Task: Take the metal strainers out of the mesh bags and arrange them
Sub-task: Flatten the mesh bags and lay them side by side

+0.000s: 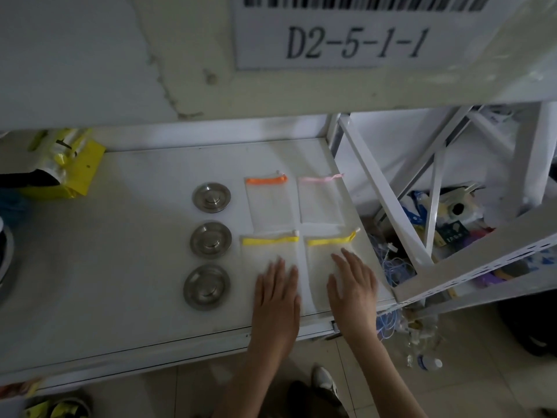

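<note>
Three round metal strainers lie in a column on the white shelf point(120, 251): the far one point(211, 197), the middle one point(210, 240) and the near one point(206, 287). To their right lie flat mesh bags in a two-by-two grid: an orange-trimmed bag point(269, 203), a pink-trimmed bag point(322, 200) and two yellow-trimmed bags point(268, 250) point(324, 257). My left hand point(277, 289) rests flat, fingers apart, on the left yellow bag. On the right yellow bag my right hand point(352, 285) lies flat too. Neither hand holds anything.
A yellow plastic package point(70, 170) sits at the shelf's far left. A dark round object point(4, 257) shows at the left edge. White rack struts point(388, 200) and a cluttered lower shelf point(452, 224) stand to the right. A labelled beam point(355, 40) hangs overhead.
</note>
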Tool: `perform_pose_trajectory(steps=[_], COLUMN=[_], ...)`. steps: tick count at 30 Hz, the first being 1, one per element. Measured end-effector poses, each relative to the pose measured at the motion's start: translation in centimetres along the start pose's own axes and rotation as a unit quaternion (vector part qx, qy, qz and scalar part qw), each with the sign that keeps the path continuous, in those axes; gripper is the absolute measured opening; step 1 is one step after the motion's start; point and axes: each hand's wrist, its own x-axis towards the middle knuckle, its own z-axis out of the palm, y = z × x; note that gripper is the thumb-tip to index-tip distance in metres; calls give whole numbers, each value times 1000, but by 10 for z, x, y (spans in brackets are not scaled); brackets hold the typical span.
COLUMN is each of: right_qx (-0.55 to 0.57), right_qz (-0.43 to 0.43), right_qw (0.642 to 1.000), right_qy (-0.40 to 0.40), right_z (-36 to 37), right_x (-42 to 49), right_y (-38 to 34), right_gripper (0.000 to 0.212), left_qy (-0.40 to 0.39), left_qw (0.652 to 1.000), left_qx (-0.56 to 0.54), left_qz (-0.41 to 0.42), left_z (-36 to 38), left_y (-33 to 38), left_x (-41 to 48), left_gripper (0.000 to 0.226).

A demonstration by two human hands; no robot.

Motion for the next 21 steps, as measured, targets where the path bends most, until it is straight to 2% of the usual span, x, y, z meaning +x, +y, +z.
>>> perform_pose_trajectory(steps=[3, 6, 21], right_qx=[-46, -71, -81], right_qz=[-26, -31, -22], right_qw=[993, 986, 981], right_qy=[-106, -146, -173], right_z=[10, 15, 15], right_x=[1, 6, 12], right_y=[1, 1, -1], right_gripper=[56, 58, 60], left_qy=[1, 2, 12], left_qw=[1000, 1000, 1000], left_qx=[6, 10, 11], left_qz=[0, 0, -16], left_z=[3, 6, 11], left_y=[4, 6, 11], left_x=[6, 7, 5], left_gripper=[55, 55, 55])
